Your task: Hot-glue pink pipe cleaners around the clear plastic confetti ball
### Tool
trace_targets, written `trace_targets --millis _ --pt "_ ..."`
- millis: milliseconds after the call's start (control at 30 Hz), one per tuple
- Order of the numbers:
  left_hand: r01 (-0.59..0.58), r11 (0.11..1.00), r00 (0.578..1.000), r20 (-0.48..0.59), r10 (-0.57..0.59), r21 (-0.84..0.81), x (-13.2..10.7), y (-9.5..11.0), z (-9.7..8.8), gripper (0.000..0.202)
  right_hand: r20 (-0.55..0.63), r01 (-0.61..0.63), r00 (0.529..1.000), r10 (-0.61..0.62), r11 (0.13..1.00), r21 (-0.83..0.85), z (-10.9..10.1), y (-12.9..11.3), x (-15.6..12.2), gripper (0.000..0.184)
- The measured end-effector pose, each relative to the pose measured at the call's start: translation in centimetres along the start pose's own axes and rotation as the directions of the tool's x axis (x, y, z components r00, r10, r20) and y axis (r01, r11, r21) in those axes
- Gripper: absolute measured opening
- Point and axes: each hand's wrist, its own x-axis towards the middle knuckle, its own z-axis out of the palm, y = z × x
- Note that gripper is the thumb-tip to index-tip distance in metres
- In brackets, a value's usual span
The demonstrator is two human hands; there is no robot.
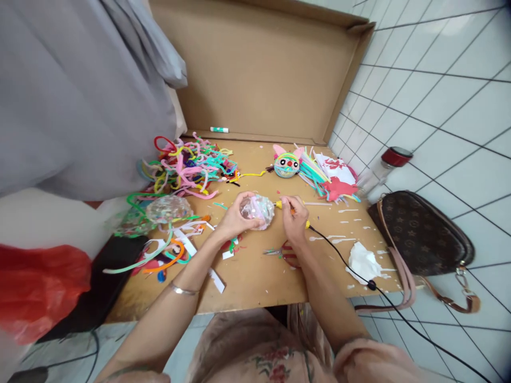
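Note:
My left hand [232,219] is wrapped round a clear, shiny rounded plastic piece [264,211] with a pale lilac band on it, above the middle of the table. A yellow soldering iron [279,204] with a black cord is gripped in my right hand [294,219]. Its metal tip points left at the plastic piece; whether they touch I cannot tell. Red-handled scissors [274,251] lie below my right hand, partly hidden by the wrist. Beyond my hands sits a round, striped animal figure [286,166] with pink ears.
Tangled pipe cleaners [187,167] and clear plastic pieces [167,208] fill the left side. A red felt piece [339,189], crumpled tissue [362,261], red-lidded bottle [371,181] and brown bag [423,231] are at right. The black cord [335,252] trails over the table's right edge.

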Motion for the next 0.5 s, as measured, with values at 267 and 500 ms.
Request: trace_targets --millis 267,500 --pt "-0.003 1.000 0.997 0.082 0.001 0.022 -0.4 0.0 0.5 0.072 0.123 0.271 0.957 -0.262 0.961 -0.062 -0.1 -0.7 -0.9 0.022" --pt "-0.150 0.979 0.986 0.088 0.139 0.139 -0.5 -0.7 0.7 0.071 0.208 0.363 0.919 -0.335 0.925 -0.115 0.1 -1.4 -1.2 0.021"
